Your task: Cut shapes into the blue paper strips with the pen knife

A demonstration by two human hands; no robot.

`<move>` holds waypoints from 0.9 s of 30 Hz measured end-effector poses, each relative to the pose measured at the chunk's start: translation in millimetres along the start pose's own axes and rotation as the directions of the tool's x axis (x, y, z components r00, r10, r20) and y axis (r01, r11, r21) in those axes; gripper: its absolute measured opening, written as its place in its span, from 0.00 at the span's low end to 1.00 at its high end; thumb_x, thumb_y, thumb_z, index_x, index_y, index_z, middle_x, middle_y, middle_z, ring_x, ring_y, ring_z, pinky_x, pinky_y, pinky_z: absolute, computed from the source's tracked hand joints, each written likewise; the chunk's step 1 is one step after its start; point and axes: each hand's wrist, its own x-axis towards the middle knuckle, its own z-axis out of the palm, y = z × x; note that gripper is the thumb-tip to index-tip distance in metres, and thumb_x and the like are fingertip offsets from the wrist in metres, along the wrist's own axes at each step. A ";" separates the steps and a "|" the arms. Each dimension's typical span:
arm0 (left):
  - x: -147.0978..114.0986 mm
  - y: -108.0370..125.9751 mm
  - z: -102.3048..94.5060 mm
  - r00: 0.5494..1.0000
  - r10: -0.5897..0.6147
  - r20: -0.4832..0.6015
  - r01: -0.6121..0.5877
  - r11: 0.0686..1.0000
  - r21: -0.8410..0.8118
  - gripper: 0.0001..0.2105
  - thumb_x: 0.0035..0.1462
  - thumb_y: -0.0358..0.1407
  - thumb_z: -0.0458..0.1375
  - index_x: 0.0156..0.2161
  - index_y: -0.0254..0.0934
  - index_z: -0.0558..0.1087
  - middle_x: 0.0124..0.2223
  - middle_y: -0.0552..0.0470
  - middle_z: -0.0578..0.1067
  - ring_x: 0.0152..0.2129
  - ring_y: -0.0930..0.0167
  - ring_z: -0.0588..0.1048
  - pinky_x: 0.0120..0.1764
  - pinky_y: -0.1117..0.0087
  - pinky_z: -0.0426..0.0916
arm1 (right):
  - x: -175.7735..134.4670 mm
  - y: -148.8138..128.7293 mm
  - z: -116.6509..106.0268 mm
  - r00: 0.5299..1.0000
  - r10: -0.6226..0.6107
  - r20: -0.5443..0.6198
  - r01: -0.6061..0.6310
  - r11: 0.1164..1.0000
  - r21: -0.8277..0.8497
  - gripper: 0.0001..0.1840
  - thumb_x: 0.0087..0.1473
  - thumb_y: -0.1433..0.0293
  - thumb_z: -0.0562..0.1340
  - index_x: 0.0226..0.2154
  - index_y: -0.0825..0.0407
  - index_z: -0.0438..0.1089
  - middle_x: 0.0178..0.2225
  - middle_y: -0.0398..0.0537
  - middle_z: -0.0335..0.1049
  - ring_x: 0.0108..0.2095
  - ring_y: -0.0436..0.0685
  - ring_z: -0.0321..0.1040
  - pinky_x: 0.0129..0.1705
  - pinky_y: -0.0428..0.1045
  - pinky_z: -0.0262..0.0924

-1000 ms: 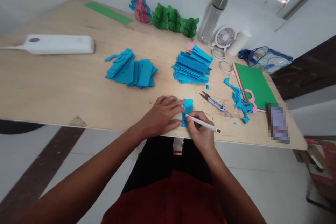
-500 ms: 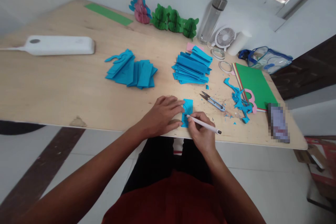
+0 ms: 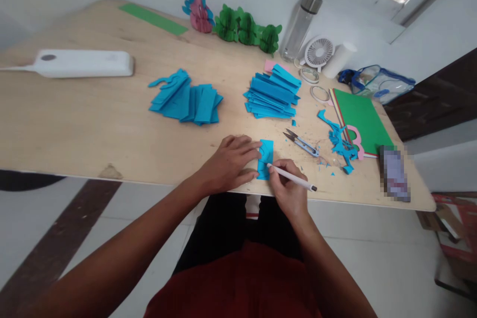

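A small piece of blue paper (image 3: 267, 148) lies near the table's front edge, with dark curved lines drawn on it. My left hand (image 3: 233, 163) rests with its fingers spread, their tips pressing on the paper's left side. Closed around a white pen (image 3: 294, 178), my right hand (image 3: 290, 191) holds the pen's tip at the paper's right part. Just beyond the right hand lie thread snips (image 3: 301, 143). Two groups of blue paper pieces sit farther back, a fanned pile (image 3: 186, 102) on the left and a stack (image 3: 274, 93) on the right.
Blue scraps (image 3: 337, 141) and a green sheet (image 3: 363, 119) lie to the right, with a blurred phone-like object (image 3: 395, 174) at the edge. Along the wall stand green paper figures (image 3: 246, 29), a bottle (image 3: 301, 25) and a small fan (image 3: 319, 53). A white device (image 3: 85, 63) lies left.
The pen and my right hand have shifted slightly to the right, and a dark line now shows across the middle of the paper. My left hand stays on the paper.
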 end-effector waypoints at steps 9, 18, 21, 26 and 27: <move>-0.2 -0.8 1.1 1.000 -0.003 0.003 0.003 1.000 0.003 0.16 0.59 0.43 0.55 0.49 0.39 0.70 0.62 0.46 0.69 0.58 0.55 0.64 0.58 0.50 0.54 | -2.4 -0.1 -2.5 1.000 -0.005 0.004 0.005 1.000 -0.012 0.07 0.57 0.65 0.60 0.30 0.49 0.69 0.26 0.43 0.71 0.28 0.53 0.66 0.31 0.48 0.59; -0.3 -0.6 1.0 1.000 0.001 -0.005 -0.001 1.000 -0.013 0.15 0.59 0.42 0.56 0.49 0.40 0.70 0.62 0.46 0.69 0.58 0.55 0.64 0.58 0.50 0.55 | -4.2 -1.0 -4.4 1.000 -0.007 -0.001 0.007 1.000 -0.018 0.07 0.57 0.64 0.60 0.30 0.49 0.69 0.27 0.44 0.72 0.29 0.54 0.67 0.32 0.49 0.61; -0.3 -0.3 1.1 1.000 -0.004 -0.004 0.004 1.000 -0.010 0.14 0.59 0.42 0.56 0.49 0.40 0.70 0.62 0.46 0.69 0.58 0.56 0.64 0.58 0.51 0.55 | -4.7 -0.7 -4.8 1.000 -0.011 -0.004 0.011 1.000 -0.023 0.07 0.57 0.64 0.60 0.30 0.49 0.69 0.27 0.44 0.72 0.29 0.54 0.67 0.33 0.49 0.61; 0.1 0.5 0.1 1.000 -0.008 0.005 0.008 1.000 0.006 0.15 0.59 0.42 0.56 0.49 0.40 0.70 0.62 0.46 0.69 0.58 0.56 0.64 0.58 0.51 0.54 | -5.4 0.3 -5.6 1.000 -0.004 0.015 0.004 1.000 -0.016 0.07 0.57 0.64 0.60 0.30 0.49 0.69 0.27 0.44 0.71 0.29 0.54 0.66 0.32 0.48 0.60; 0.2 0.6 -0.1 1.000 -0.008 0.006 0.008 1.000 0.007 0.15 0.59 0.42 0.56 0.49 0.40 0.70 0.62 0.46 0.69 0.58 0.56 0.64 0.58 0.50 0.54 | -5.5 0.2 -5.7 1.000 -0.001 0.017 0.002 1.000 -0.016 0.07 0.57 0.64 0.60 0.30 0.49 0.69 0.26 0.44 0.71 0.28 0.54 0.66 0.31 0.48 0.60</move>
